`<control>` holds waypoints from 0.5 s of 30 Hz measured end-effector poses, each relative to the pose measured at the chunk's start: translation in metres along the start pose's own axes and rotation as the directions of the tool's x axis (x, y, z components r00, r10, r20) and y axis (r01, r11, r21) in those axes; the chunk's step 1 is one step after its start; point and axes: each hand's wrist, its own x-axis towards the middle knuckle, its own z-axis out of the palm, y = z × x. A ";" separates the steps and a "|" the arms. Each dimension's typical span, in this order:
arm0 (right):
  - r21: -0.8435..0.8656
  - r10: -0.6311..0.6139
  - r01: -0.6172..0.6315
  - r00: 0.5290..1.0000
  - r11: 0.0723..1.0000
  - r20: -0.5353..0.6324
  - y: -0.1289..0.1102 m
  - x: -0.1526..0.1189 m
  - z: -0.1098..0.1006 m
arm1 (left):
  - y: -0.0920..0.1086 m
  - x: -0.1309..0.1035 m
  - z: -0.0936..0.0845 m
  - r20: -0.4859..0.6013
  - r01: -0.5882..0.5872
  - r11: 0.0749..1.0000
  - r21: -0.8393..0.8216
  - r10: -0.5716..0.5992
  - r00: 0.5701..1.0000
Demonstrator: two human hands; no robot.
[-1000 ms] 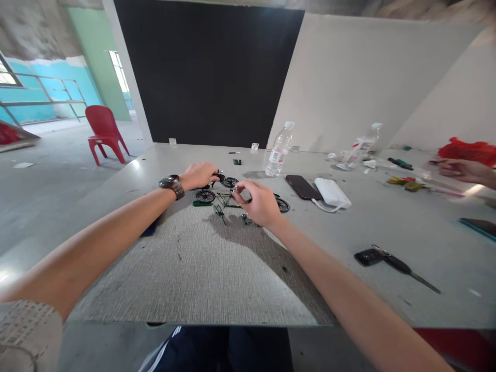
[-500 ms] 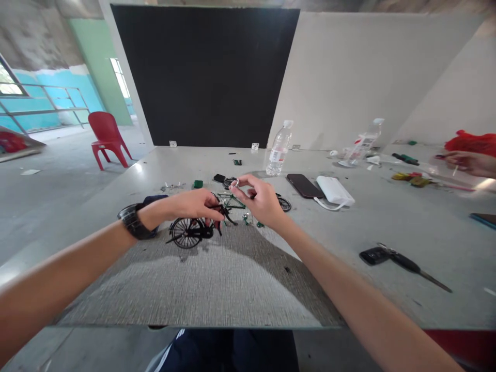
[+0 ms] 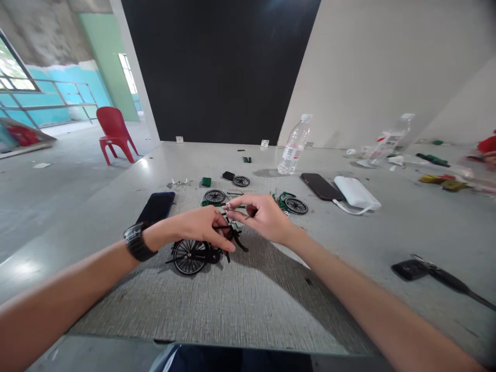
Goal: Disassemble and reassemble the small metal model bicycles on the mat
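My left hand (image 3: 211, 226) is closed around the frame of a black model bicycle (image 3: 190, 256), whose spoked rear wheel rests at the mat. The front end shows no wheel, only a black fork tilted to the right. Close beside it, my right hand (image 3: 260, 214) pinches a small silvery part (image 3: 228, 207) between thumb and fingertip, above the bicycle's front end. Beyond the hands lie a loose spoked wheel (image 3: 214, 196), a second wheel (image 3: 241, 181) by a black piece, and green bicycle parts with another wheel (image 3: 296, 205). Fingers hide the middle of the frame.
A dark phone (image 3: 157, 206) lies left, near small silver parts (image 3: 180, 183) and a green box (image 3: 206, 182). Rightward are a water bottle (image 3: 295, 145), another phone (image 3: 321, 186), a white power bank (image 3: 356, 192) and car keys (image 3: 413, 269). Another person's hand (image 3: 491, 159) shows at the far right.
My right hand has come down and nearer to my left, bringing the silvery part to the bicycle's front end. The view has shifted; the left hand still holds the bicycle.
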 end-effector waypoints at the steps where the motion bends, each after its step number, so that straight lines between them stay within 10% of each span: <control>1: -0.007 -0.003 0.003 1.000 1.000 0.005 0.000 0.000 0.000 | 0.000 0.000 0.001 -0.014 -0.010 0.999 0.031 0.010 1.000; 8: -0.048 0.019 -0.022 0.998 0.999 -0.068 0.001 0.001 0.000 | 0.012 -0.011 0.015 -0.237 0.050 0.869 0.492 0.078 0.968; 15: -0.049 0.011 -0.013 0.999 0.999 -0.045 0.002 0.002 -0.001 | 0.029 -0.016 0.038 -0.384 0.257 0.517 0.816 0.153 0.911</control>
